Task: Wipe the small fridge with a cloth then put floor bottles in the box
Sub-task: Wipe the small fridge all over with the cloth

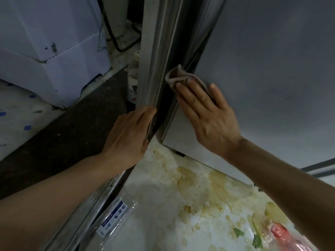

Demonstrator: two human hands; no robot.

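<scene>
Bottle [116, 217] on frosted freezer floor [163, 205]

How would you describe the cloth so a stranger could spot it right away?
Find the grey fridge and its open door edge. At the corner by the dark gap, the right hand presses a small folded beige cloth flat; it is the only soft fabric there.

Head view looks steeply down, close on the fridge [262, 69].

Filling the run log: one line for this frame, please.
phase: wiping fridge | right hand: presses cloth flat on fridge side | left hand: holds door edge | clear bottle: on floor, not boxed
</scene>
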